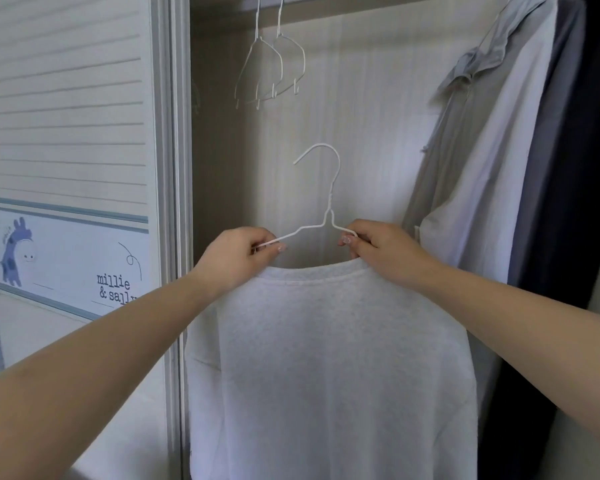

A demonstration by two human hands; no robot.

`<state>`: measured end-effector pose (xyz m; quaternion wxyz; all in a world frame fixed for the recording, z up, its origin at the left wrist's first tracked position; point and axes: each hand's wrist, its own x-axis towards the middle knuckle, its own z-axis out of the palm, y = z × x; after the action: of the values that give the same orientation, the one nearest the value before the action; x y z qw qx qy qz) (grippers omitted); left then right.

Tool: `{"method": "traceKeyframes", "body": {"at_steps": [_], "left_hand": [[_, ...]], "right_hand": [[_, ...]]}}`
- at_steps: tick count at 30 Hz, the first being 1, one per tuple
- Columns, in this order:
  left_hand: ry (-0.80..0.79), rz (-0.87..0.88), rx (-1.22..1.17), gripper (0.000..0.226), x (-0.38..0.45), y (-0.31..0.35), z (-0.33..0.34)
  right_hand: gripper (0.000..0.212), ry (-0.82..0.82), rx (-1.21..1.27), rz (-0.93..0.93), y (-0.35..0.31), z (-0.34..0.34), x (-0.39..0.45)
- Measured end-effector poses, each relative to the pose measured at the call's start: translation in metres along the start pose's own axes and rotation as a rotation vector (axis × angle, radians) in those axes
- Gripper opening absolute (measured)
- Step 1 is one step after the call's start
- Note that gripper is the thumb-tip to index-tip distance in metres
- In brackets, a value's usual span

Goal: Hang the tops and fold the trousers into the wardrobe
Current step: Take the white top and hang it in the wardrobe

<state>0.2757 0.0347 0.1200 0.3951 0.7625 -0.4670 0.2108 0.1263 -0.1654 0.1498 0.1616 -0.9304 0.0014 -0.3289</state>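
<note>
A pale grey sweatshirt (333, 368) hangs in front of the open wardrobe, held up at its collar. A white wire hanger (328, 199) rises from the neckline, hook pointing up and left, below the rail. My left hand (243, 254) pinches the hanger's left arm together with the left side of the collar. My right hand (378, 249) grips the hanger's right arm and the collar's right side. The hanger's shoulders are hidden inside the sweatshirt.
Two empty white wire hangers (271, 69) hang on the rail at upper left. Several garments hang at the right: a pale grey-white shirt (492, 161) and dark clothes (582, 188). The sliding wardrobe door (66, 140) with a giraffe sticker stands at the left.
</note>
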Motion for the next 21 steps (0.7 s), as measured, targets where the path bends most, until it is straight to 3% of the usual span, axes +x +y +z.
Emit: {"method": "traceKeyframes", "body": {"at_steps": [2, 8, 15, 21], "left_hand": [[0.071, -0.017, -0.028, 0.031, 0.004, 0.001, 0.0], [0.128, 0.014, 0.074, 0.028, 0.016, 0.004, -0.002], [0.196, 0.039, 0.123, 0.023, 0.043, -0.008, 0.002], [0.279, 0.07, 0.108, 0.021, 0.094, -0.005, 0.008]], "right_hand": [[0.029, -0.014, -0.021, -0.014, -0.007, -0.003, 0.002], [0.015, -0.036, -0.143, 0.033, -0.005, -0.016, 0.0], [0.024, -0.081, -0.22, 0.144, 0.012, -0.042, -0.003], [0.03, -0.095, -0.419, 0.096, 0.008, -0.085, 0.028]]}}
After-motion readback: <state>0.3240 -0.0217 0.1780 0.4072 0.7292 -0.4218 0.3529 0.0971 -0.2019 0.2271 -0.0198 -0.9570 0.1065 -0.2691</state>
